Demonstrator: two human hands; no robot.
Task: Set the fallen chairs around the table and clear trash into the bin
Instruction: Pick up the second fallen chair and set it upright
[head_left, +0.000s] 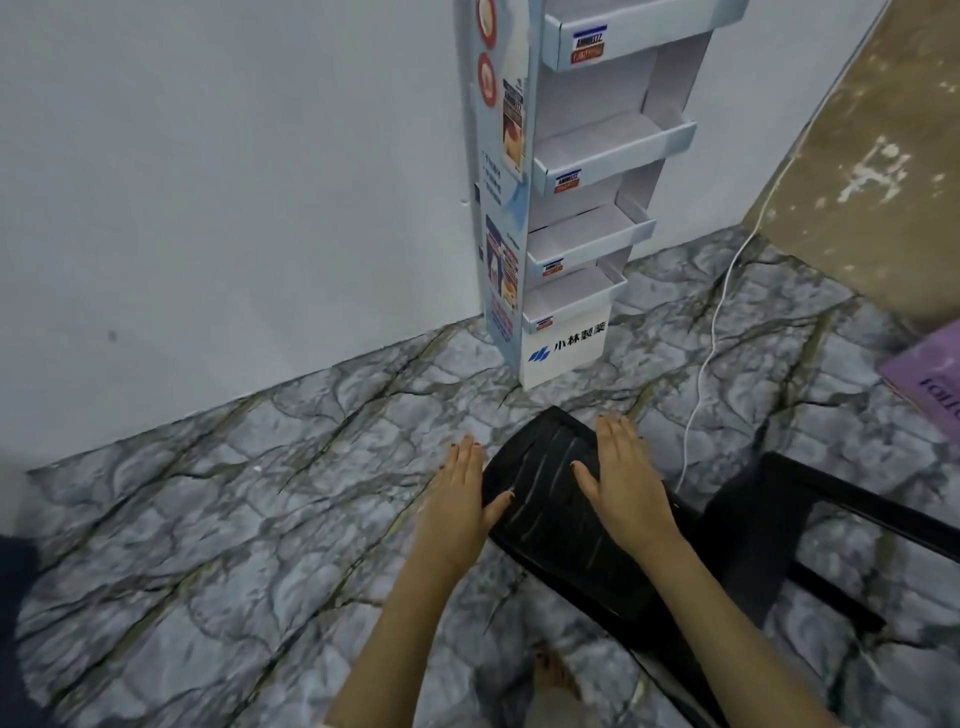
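Observation:
A black plastic chair lies tipped over on the stone-patterned floor, its slatted backrest pointing toward the wall and its legs stretching off to the right. My left hand hovers at the backrest's left edge with straight fingers, the thumb touching the rim. Over the backrest's right side, my right hand is spread flat with straight fingers; I cannot tell whether it presses on the plastic. Neither hand holds anything. No table, bin or trash is in view.
A white cardboard display stand with several empty shelves stands against the grey wall just beyond the chair. A white cable runs down the floor at the right. A purple box sits at the right edge. My bare foot is below.

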